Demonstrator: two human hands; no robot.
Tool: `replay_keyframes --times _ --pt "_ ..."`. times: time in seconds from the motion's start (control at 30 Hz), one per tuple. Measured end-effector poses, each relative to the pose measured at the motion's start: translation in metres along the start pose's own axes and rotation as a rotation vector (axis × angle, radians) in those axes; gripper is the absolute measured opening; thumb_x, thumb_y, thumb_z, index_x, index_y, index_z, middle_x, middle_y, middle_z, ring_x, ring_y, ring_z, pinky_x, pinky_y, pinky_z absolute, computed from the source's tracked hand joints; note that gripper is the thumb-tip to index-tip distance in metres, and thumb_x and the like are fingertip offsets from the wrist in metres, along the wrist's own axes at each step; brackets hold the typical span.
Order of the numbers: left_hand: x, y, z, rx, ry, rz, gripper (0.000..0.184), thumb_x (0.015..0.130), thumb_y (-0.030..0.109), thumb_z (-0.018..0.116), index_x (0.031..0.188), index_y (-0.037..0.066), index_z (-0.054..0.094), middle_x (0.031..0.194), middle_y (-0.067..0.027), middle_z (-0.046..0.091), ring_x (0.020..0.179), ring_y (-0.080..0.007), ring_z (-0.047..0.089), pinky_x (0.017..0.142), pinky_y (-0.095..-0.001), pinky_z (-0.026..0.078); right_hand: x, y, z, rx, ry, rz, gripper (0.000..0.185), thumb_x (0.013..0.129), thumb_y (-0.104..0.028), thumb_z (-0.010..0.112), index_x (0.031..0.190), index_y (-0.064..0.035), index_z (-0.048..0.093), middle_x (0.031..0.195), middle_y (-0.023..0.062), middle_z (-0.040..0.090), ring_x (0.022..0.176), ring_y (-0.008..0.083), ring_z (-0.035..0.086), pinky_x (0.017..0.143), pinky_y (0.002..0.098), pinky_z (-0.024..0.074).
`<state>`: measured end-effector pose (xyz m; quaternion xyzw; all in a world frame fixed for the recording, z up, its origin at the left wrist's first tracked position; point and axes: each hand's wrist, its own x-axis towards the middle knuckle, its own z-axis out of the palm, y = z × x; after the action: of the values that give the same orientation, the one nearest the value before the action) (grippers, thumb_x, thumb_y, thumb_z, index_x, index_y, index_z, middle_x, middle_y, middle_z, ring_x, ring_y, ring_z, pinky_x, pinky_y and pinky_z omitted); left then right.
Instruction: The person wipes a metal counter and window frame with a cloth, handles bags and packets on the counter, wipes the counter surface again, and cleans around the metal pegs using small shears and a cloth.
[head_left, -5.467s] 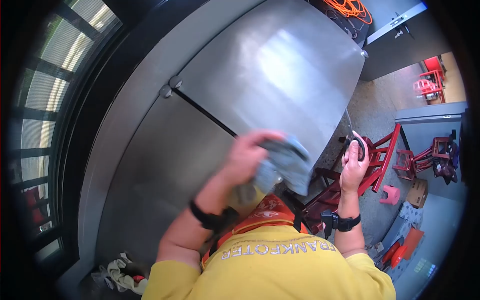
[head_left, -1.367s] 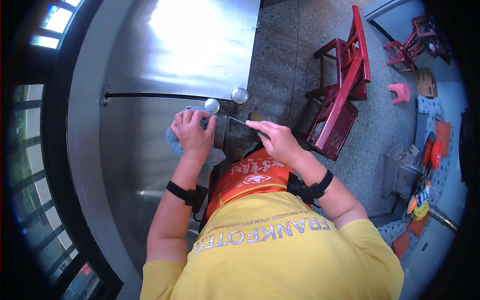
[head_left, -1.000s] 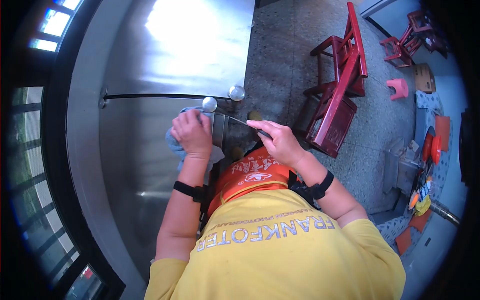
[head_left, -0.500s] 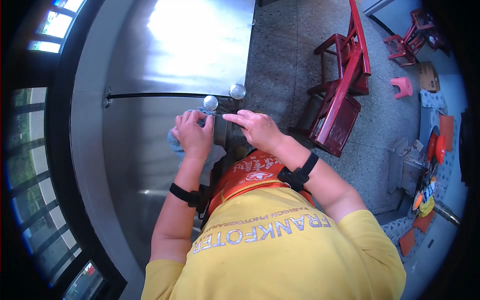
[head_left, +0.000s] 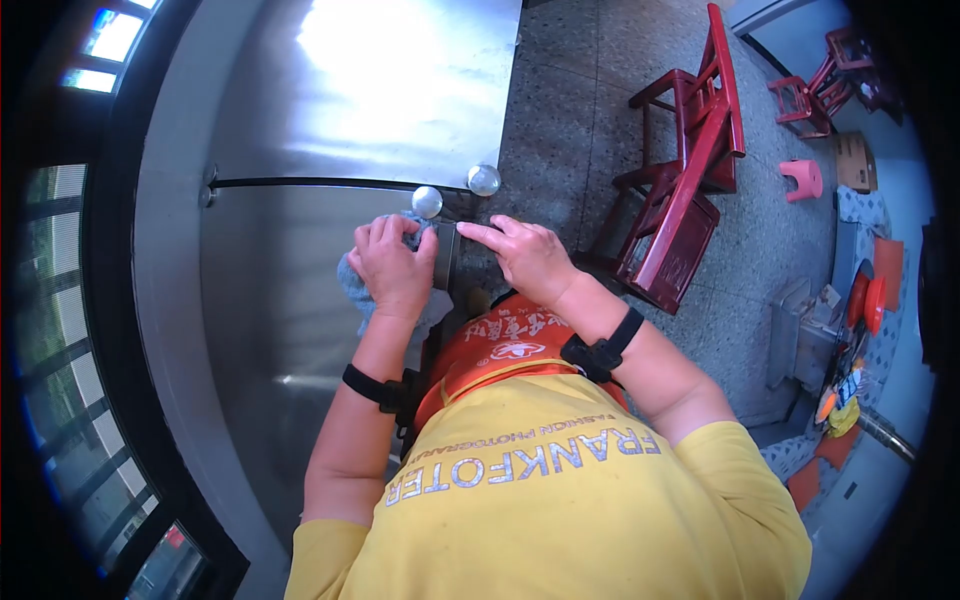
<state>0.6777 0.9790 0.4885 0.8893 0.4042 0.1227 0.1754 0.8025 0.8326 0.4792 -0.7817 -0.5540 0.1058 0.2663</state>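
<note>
My left hand (head_left: 392,268) presses a light blue cloth (head_left: 357,290) against the metal surface (head_left: 270,255), close to its right edge and just below a round metal knob (head_left: 427,202). Its fingers are bent over the cloth. Right beside it is my right hand (head_left: 528,258), the index finger stretched along the thin dark-handled tool it grips, pointing at the metal edge. That hand hides most of the tool. A second round knob (head_left: 483,180) sits at the corner of the upper metal panel (head_left: 380,130).
Red wooden chairs (head_left: 690,170) stand on the speckled floor (head_left: 560,110) to the right. Beyond them are a pink stool (head_left: 801,180), a cardboard box (head_left: 855,162) and red lids (head_left: 876,300). A barred window (head_left: 75,340) runs along the left.
Since 5.5 seconds ago, the view has turned and both hands have come together at the metal edge. My right hand has shifted left over the last second; my left hand stays on the cloth.
</note>
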Motion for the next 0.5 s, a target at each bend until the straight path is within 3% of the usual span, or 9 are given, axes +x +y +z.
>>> replay_keyframes --times 0.23,0.4,0.5 --pt "0.001 -0.003 0.000 -0.038 -0.001 0.002 0.016 0.073 0.026 0.069 0.081 0.014 0.062 0.090 0.0004 0.058 0.100 -0.0228 0.050 0.086 -0.0415 0.034 0.008 -0.009 0.004 0.109 -0.144 0.083 0.053 0.083 -0.002 0.050 0.129 -0.0265 0.053 0.098 0.0160 0.064 0.079 0.0329 0.066 0.072 0.0425 0.0554" --pt "-0.005 -0.010 -0.008 0.007 -0.065 0.071 0.016 0.074 0.025 0.068 0.080 0.012 0.063 0.087 -0.0015 0.060 0.097 -0.0249 0.053 0.082 -0.0403 0.037 0.004 -0.008 -0.005 0.106 -0.264 0.017 0.052 0.083 -0.003 0.050 0.130 -0.0259 0.053 0.093 0.0149 0.064 0.077 0.0325 0.067 0.068 0.0418 0.0561" --pt "-0.008 -0.007 -0.006 -0.059 -0.020 0.040 0.014 0.075 0.026 0.069 0.081 0.014 0.064 0.090 0.0001 0.060 0.099 -0.0232 0.052 0.086 -0.0411 0.035 0.003 -0.006 -0.003 -0.018 -0.143 0.034 0.053 0.083 -0.003 0.050 0.131 -0.0260 0.052 0.090 0.0151 0.063 0.075 0.0327 0.067 0.068 0.0420 0.0561"
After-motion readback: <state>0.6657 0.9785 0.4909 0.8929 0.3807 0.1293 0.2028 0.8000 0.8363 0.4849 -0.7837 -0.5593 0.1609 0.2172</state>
